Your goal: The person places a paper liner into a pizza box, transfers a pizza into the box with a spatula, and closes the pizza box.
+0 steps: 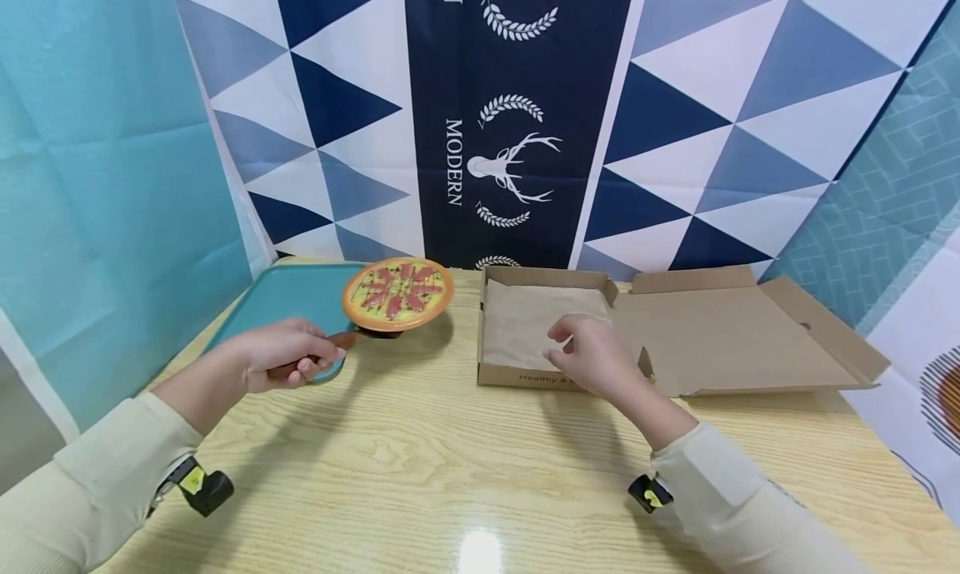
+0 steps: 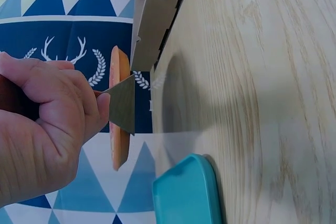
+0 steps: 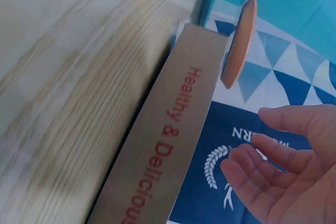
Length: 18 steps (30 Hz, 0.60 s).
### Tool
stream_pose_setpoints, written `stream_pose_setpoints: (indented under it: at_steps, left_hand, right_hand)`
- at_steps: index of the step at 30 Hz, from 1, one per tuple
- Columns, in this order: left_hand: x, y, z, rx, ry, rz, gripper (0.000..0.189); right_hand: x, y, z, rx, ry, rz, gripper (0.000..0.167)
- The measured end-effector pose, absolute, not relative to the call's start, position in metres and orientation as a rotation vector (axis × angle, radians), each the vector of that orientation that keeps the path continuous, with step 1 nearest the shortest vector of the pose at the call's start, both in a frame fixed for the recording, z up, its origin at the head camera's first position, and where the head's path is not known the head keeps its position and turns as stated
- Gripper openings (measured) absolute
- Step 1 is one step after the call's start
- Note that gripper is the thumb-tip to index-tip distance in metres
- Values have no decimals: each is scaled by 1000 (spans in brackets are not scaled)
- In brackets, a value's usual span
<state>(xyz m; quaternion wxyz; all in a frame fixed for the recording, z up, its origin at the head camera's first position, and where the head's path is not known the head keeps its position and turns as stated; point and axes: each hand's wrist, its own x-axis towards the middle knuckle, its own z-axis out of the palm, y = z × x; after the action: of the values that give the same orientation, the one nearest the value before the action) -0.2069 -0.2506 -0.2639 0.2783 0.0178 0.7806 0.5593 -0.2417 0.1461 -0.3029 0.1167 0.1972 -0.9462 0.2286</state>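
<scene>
My left hand (image 1: pixel 288 356) grips the wooden handle of a pizza server (image 2: pixel 123 104), whose flat metal blade carries a whole pizza (image 1: pixel 399 293). The pizza has an orange crust and pink strips on a yellow-green top. It is lifted over the table, and its shadow falls on the wood to the right. My right hand (image 1: pixel 588 349) hovers over the near side of an open cardboard pizza box (image 1: pixel 534 376), fingers loosely bent with nothing between them. Brown paper (image 1: pixel 517 320) lines the box.
A teal tray (image 1: pixel 288 295) lies at the back left, partly under the left forearm and pizza. The box's lid (image 1: pixel 720 332) lies folded out flat to the right. Patterned cloth (image 1: pixel 517 124) hangs right behind the wooden table (image 1: pixel 420 474).
</scene>
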Motion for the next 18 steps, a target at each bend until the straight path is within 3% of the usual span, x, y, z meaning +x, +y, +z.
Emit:
stream_pose_setpoints:
  at_steps: [12, 18]
  left_hand:
    - [-208, -239, -257, 74, 2050, 1523, 38]
    - [-209, -232, -257, 82, 2032, 1530, 33]
  right_hand:
    - [-239, 172, -303, 517, -2743, 659, 20]
    - [-238, 185, -303, 499, -2723, 656, 19]
